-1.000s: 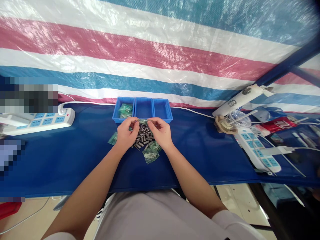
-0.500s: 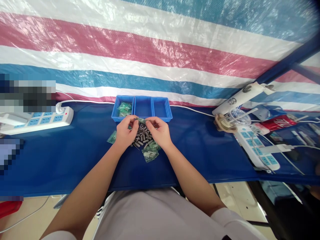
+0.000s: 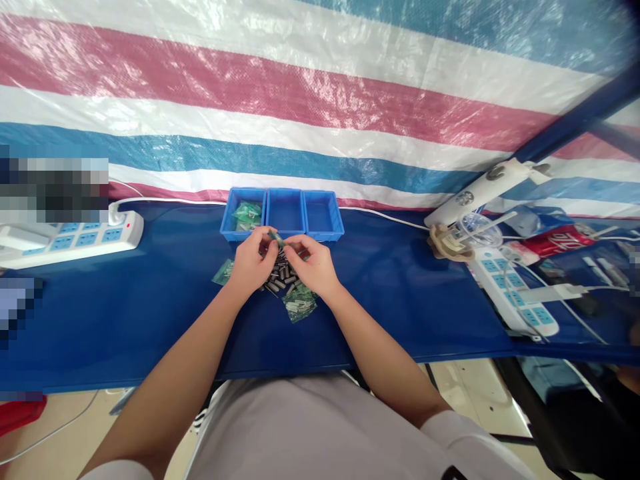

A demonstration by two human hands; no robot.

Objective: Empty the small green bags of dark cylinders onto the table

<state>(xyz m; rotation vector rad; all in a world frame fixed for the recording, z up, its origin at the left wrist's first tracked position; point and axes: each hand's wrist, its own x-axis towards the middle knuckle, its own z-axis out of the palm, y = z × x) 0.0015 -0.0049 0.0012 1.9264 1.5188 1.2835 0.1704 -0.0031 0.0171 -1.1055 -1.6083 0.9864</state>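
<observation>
Fingers (image 3: 267, 247) of left hand (image 3: 250, 264), right hand (image 3: 313, 267) pinch small green bag (image 3: 277, 237), translucent.

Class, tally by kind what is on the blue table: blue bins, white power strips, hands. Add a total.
Blue bins: 3
White power strips: 2
Hands: 2, left hand and right hand, both pinching one green packet
Total: 7

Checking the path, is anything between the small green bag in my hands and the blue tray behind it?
Nothing visible. The left hand and right hand pinch the green bag just before the blue tray; the metal pieces lie below it.
</observation>
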